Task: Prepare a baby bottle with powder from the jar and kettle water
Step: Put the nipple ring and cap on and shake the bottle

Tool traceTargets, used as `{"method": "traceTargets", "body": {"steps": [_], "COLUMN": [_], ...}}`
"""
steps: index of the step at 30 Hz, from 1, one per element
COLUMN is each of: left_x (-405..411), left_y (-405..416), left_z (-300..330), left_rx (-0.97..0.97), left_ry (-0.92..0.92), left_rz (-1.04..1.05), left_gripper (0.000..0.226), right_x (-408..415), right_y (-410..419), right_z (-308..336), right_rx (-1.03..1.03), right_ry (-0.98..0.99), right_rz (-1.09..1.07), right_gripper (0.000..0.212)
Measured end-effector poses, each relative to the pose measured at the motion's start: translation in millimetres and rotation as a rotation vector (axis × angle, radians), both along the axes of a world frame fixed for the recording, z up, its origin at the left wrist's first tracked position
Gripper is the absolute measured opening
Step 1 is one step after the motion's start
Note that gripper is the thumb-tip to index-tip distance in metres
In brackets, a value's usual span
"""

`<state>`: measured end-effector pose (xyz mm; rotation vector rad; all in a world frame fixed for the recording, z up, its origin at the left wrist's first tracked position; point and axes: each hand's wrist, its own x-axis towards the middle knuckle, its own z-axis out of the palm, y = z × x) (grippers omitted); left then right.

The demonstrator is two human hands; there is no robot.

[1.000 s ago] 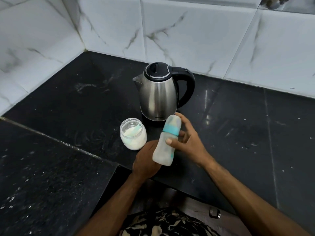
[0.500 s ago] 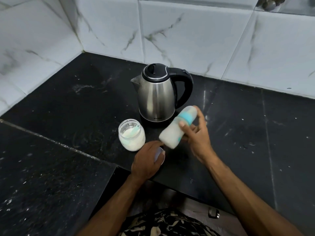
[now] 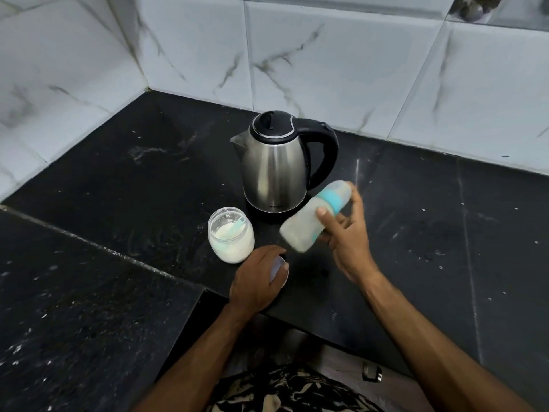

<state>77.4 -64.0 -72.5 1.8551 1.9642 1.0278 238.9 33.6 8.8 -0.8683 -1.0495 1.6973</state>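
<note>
Your hands are apart. Your right hand (image 3: 344, 236) grips one frosted baby bottle with a teal collar (image 3: 315, 217), tilted, lifted off the black stone counter (image 3: 416, 233), cap end close to the handle of one steel kettle with a black lid (image 3: 274, 171). Your left hand (image 3: 257, 281) curls over one pale round lid (image 3: 279, 270) near the counter's front edge. One open glass jar of white powder (image 3: 231, 233) stands just left of the kettle. Bare counter lies right and left; white marbled wall tiles (image 3: 326, 69) close the back
</note>
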Motion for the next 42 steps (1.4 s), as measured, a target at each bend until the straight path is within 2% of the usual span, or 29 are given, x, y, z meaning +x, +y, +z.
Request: {"method": "traceTargets", "body": {"steps": [3,4,8,10,13,15,17,19,21,23,27,28,31,33,34,36,38,39,40,42], "left_x": [0.9,0.3,-0.8,-1.0,-1.3,-0.4,-1.2,-0.2,-1.7,-1.6,-1.4,-1.3,-0.4,-0.9,-0.8,-1.5,-1.7,-1.6,-1.6,-0.8], "left_y": [-0.8,-0.8,-0.9,0.2,-0.5,-0.5,-1.0,-1.1,0.0,0.2,-0.3,-0.1,-0.9,-0.1,0.1,0.3,0.2,0.0,-0.3,-0.5], "left_z": [5.4,5.3,-2.5,-4.8,-2.0,-0.5,0.0,-3.3,-6.4,-5.4,-2.0,-1.0,-2.1,-6.0,-6.7,-5.0,-4.7,-4.3,-4.8,-7.6], "left_rx": [-0.018,-0.054,-0.038,-0.032,-0.025,-0.068,-0.066,-0.03,-0.023,-0.003,-0.052,-0.04,-0.029,-0.009,0.002,0.019,0.005,-0.017,-0.013,0.002], "left_ry": [-0.032,-0.047,-0.021,-0.004,-0.014,-0.06,-0.063,-0.023,-0.01,0.011,-0.049,-0.042,-0.023,-0.009,-0.002,-0.013,-0.034,-0.037,-0.034,-0.013], "left_rz": [-0.003,0.002,0.009,0.007,0.016,0.036,0.053,0.018,-0.014,0.009,0.012,0.002,-0.02,-0.002,0.003,-0.01,-0.015,-0.003,0.008,0.008], "left_gripper": [0.038,0.04,0.037,0.04,0.036,0.041,0.039,0.029,0.036,0.035,0.04,0.04,0.029,0.035,0.035,0.032,0.04,0.042,0.042,0.037], "right_x": [-1.3,-0.7,-0.2,-0.8,-2.0,-1.2,-2.9,-4.0,-4.7,-4.6,0.4,1.3,1.2,1.3,1.3,1.5,2.1,2.4,1.7,0.0], "right_y": [-18.1,-18.6,-1.0,3.6,-10.2,-17.2,-14.8,-6.5,1.0,-3.4,-21.1,-19.9,-6.6,0.1,-1.6,-12.7,-21.1,-20.0,-16.8,-6.5], "right_z": [-9.8,-11.2,0.8,1.2,-4.2,-9.1,-6.5,-0.8,0.8,-0.3,-10.2,-10.4,-3.6,-1.6,-1.2,-1.3,-5.8,-6.7,-4.8,1.2], "right_rx": [0.12,0.136,-0.013,-0.053,0.028,0.099,0.09,-0.004,-0.066,-0.066,0.068,0.073,-0.061,-0.108,-0.09,0.007,0.121,0.136,0.135,0.083], "right_ry": [-0.177,-0.199,0.016,0.074,-0.068,-0.189,-0.153,0.0,0.105,0.084,-0.185,-0.186,0.017,0.103,0.09,-0.042,-0.208,-0.235,-0.214,-0.099], "right_rz": [0.3,0.331,0.005,-0.066,0.146,0.314,0.253,0.067,-0.055,-0.012,0.318,0.3,0.011,-0.104,-0.083,0.093,0.316,0.354,0.318,0.116], "right_gripper": [0.087,0.088,0.082,0.081,0.088,0.09,0.089,0.083,0.075,0.075,0.082,0.082,0.086,0.08,0.078,0.079,0.084,0.086,0.086,0.081]}}
